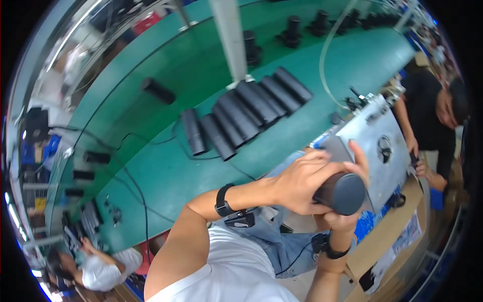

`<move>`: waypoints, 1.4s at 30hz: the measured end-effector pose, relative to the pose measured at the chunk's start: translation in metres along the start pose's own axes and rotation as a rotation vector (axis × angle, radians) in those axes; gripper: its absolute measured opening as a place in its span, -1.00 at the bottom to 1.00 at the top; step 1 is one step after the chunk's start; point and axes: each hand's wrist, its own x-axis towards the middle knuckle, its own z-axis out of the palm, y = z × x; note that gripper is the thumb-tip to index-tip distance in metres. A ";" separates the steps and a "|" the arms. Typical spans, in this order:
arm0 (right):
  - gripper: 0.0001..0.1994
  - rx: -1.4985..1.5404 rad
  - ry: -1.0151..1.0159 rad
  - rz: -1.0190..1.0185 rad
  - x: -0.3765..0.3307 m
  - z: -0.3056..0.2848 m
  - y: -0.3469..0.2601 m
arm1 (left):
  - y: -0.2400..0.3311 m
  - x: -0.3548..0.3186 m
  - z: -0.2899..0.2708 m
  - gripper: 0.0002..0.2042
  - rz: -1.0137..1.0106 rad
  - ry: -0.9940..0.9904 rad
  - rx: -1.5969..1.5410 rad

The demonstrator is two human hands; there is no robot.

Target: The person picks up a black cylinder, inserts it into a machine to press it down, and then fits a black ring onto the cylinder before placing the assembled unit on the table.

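Both of my hands are on a black cylinder (348, 194) with a flat round end turned up toward me. My left hand (304, 181) reaches in from the left, a black band on its wrist, and its fingers curl around the cylinder's side. Under the cylinder is my right hand (342, 220), closed on its lower part; most of its fingers are hidden. Just beyond the hands stands a grey metal box-like fixture (380, 151). On the green bench (171, 189), a row of similar black tubes (246, 113) lies side by side.
A single black tube (157, 90) lies on the conveyor belt (201, 68) behind a white post (229, 40). Black cables (133, 181) cross the bench at left. A cardboard box (402, 236) is at right. Co-workers (427, 110) sit at right and lower left (103, 269).
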 end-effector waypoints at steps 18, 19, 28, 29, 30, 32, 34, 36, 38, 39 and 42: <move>-0.64 -0.122 0.235 0.871 -0.205 0.011 0.070 | -0.239 -0.085 -0.273 -0.29 -0.762 0.774 0.631; -0.64 -0.128 0.244 0.873 -0.208 0.009 0.074 | -0.239 -0.078 -0.274 -0.25 -0.783 0.748 0.632; -0.66 -0.193 0.272 0.776 -0.201 0.011 0.072 | -0.187 -0.102 -0.342 -0.54 -0.494 0.396 1.482; -0.64 -0.159 0.254 0.799 -0.202 0.012 0.074 | -0.184 -0.120 -0.347 -0.53 -0.549 0.376 1.630; -0.64 -0.156 0.262 0.802 -0.203 0.012 0.074 | -0.183 -0.138 -0.348 -0.52 -0.602 0.354 1.772; -0.66 -0.186 0.242 0.786 -0.203 0.015 0.075 | -0.176 -0.160 -0.359 -0.50 -0.597 0.378 1.533; -0.67 -0.137 0.272 0.824 -0.201 0.016 0.073 | -0.166 -0.163 -0.355 -0.49 -0.593 0.388 1.286; -0.69 -0.104 0.318 0.868 -0.199 0.012 0.066 | -0.152 -0.147 -0.340 -0.48 -0.927 0.218 1.208; -0.70 -0.077 0.306 0.797 -0.194 0.011 0.061 | -0.138 -0.142 -0.328 -0.53 -0.907 0.252 1.292; -0.70 -0.081 0.338 0.794 -0.191 0.012 0.058 | -0.133 -0.142 -0.327 -0.54 -0.843 0.295 1.327; -0.73 -0.061 0.365 0.747 -0.190 0.006 0.056 | -0.084 -0.109 -0.292 -0.63 -0.542 0.522 1.244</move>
